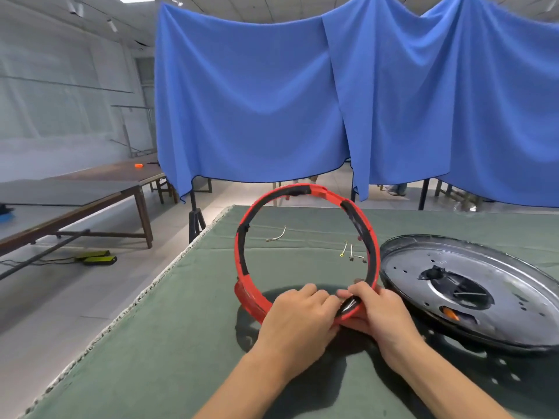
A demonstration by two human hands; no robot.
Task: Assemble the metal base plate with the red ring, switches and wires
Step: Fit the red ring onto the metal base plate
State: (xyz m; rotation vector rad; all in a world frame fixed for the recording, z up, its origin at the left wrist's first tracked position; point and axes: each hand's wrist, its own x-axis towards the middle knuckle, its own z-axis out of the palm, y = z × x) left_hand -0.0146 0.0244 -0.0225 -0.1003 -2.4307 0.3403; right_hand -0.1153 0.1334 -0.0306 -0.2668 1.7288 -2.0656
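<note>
1. Ring position: red ring [307, 246] held tilted up off the green table [169, 328], near edge low at the hands, far edge raised away from the person.
2. Left hand [298, 316] and right hand [379, 313] both curl round the ring's near arc, fingertips close together over a dark part there.
3. Metal base plate [472, 285] lies just right of the ring, nearer the right hand; likely the ring swings rightward onto it.
4. Loose wires [351, 252] lie on the table beyond, seen through the ring.

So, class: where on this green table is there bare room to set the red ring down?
Bare cloth lies left of the red ring, toward the table's frayed edge, and nearer, left of the left hand. Crowded: the metal base plate fills the right; loose wires lie behind.
</note>
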